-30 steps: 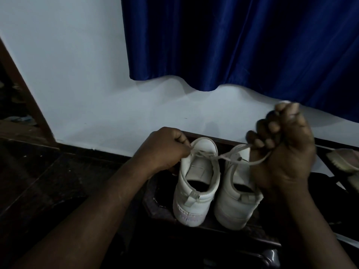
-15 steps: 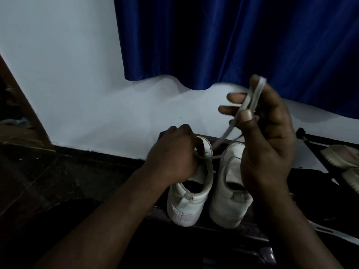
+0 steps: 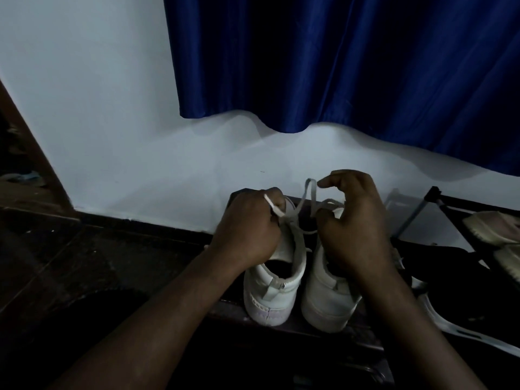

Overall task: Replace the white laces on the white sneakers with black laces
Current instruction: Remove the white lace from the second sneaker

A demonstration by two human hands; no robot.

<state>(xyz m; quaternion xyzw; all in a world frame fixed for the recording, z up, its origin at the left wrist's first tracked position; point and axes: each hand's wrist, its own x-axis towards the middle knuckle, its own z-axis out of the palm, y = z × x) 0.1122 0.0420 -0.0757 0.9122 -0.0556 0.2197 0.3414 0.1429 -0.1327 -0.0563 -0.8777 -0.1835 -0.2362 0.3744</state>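
Gripping white lace [image 3: 302, 199] | left hand [image 3: 247, 229] | right hand [image 3: 355, 229] pinching loop

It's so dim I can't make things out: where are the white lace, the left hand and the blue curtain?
white lace [image 3: 309, 180], head view, top of its raised loop.
left hand [image 3: 247, 229], head view, back of the hand.
blue curtain [image 3: 337, 66], head view, middle of the fabric.

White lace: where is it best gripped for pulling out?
Pinch the white lace at its raised loop, coming from above and the right: the loop stands clear above the white sneakers, by the right hand, while the left hand grips its other end.
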